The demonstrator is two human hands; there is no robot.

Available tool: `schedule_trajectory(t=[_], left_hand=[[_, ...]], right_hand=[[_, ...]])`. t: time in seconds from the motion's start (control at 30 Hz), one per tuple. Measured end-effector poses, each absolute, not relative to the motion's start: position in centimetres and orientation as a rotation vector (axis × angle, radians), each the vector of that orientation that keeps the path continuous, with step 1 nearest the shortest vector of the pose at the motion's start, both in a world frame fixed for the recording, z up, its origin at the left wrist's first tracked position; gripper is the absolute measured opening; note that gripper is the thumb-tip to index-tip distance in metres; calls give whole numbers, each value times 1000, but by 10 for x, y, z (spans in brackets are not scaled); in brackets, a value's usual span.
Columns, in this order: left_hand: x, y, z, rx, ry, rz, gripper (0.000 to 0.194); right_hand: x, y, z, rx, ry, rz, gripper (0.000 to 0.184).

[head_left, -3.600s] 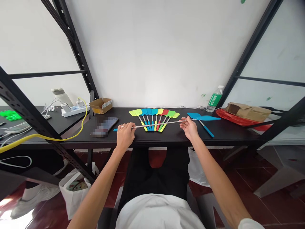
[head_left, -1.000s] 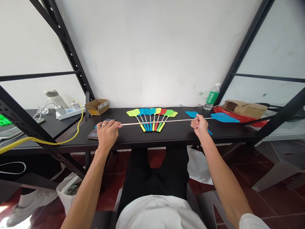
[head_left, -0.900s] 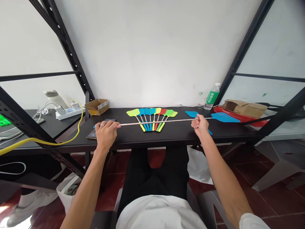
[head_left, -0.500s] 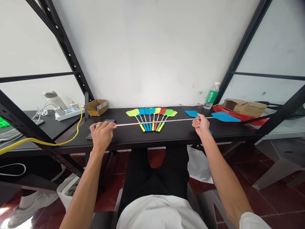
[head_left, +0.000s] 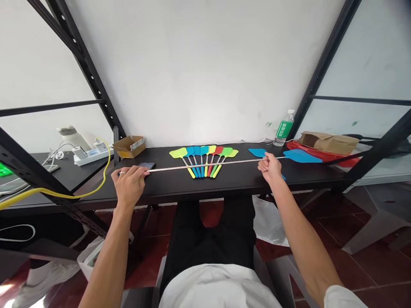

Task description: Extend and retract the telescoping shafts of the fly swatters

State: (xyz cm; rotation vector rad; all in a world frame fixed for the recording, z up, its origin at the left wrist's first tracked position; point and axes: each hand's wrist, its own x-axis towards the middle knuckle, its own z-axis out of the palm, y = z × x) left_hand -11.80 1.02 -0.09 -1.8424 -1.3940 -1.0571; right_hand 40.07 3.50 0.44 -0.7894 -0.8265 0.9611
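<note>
One blue fly swatter (head_left: 302, 156) is held over the desk (head_left: 173, 185) by left hand (head_left: 128, 185) and right hand (head_left: 270, 167), both closed around it, seemingly for steadiness.

A green-labelled bottle (head_left: 284, 128) stands near a brown paper bag (head_left: 335, 144).

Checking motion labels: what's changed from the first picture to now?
The left hand moved left and the right hand right, drawing the held fly swatter out longer. The left hand now hides more of the phone. Nothing let go: both hands still hold the swatter. The fanned swatters, bottle and box stayed put.
</note>
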Motion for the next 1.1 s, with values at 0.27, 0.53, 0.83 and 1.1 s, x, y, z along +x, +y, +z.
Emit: schedule_trajectory(t=[0.27, 0.53, 0.83, 1.1], left_hand=[[-96, 3, 12, -1728, -1470, -1330, 28], [-59, 14, 15, -1931, -1715, -2674, 42], [-26, 18, -2, -2207, -1776, -2974, 46], [-31, 21, -4, -2198, -1710, -3029, 45]], right_hand=[[393, 37, 0, -772, -766, 987, 48], [380, 37, 4, -730, -765, 1025, 52], [338, 38, -8, -737, -879, 1161, 54], [335, 38, -8, -745, -852, 1207, 50]])
